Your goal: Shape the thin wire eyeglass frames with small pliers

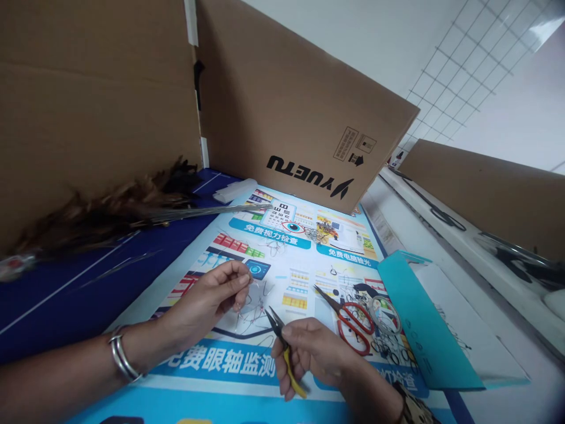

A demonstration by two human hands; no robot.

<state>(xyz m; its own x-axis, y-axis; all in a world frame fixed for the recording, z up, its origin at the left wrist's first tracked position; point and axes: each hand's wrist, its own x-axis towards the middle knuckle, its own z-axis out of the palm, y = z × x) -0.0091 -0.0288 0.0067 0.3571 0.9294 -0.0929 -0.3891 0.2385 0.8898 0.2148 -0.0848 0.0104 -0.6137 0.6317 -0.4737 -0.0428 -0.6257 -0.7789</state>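
My right hand (315, 350) grips a pair of needle-nose pliers (288, 360) with yellow handles, their dark jaws pointing up and left. Just left of the jaws, my left hand (223, 288) is closed in a pinch. A thin wire seems to hang below its fingertips, but what they hold is too fine to make out. Under and between my hands lies a loose heap of thin wire pieces (252, 315) on the printed sheet (282, 284). Red-handled scissors (354, 321) rest to the right of the pliers, blades toward the upper left.
Right of the scissors are tangled wire loops (388, 341) and a turquoise box (426, 330) with small wire pieces inside. Brown feathers (110, 206) and a bundle of long thin wires (212, 210) lie at left. Cardboard panels (300, 100) stand behind.
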